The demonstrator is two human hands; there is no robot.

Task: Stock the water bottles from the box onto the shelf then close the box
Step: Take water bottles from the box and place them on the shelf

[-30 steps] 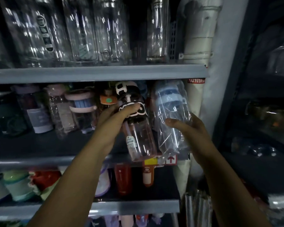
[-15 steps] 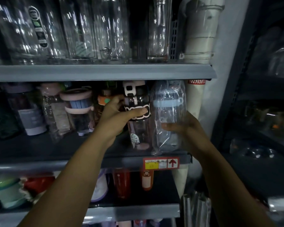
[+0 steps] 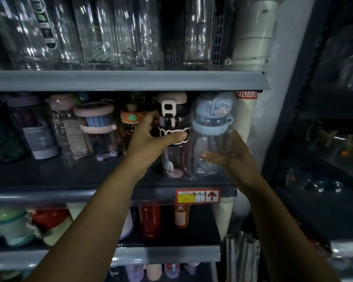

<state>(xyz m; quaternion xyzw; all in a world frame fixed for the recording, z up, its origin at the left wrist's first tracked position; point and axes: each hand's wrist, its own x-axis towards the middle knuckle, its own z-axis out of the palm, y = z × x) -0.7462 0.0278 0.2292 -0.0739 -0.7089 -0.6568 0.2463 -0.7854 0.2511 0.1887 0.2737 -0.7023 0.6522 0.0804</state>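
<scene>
Two water bottles stand upright at the right end of the middle shelf (image 3: 49, 178). My left hand (image 3: 151, 139) grips the clear bottle with the pink-and-black lid (image 3: 174, 151), thumb across its front band. Beside it on the right stands a clear bottle with a blue lid (image 3: 212, 129), wrapped in clear plastic. My right hand (image 3: 230, 157) holds it from the right, thumb across its lower front. The box is out of view.
More bottles fill the middle shelf to the left, among them an orange-lidded bottle (image 3: 130, 123) right beside my left hand. Tall clear glass bottles (image 3: 102, 31) line the shelf above. A red price tag (image 3: 198, 195) hangs on the shelf edge. A white pipe (image 3: 251, 37) stands at the right.
Both bottles went from tilted in front of the shelf edge to upright, standing further back on the middle shelf. Both hands have kept hold of them.
</scene>
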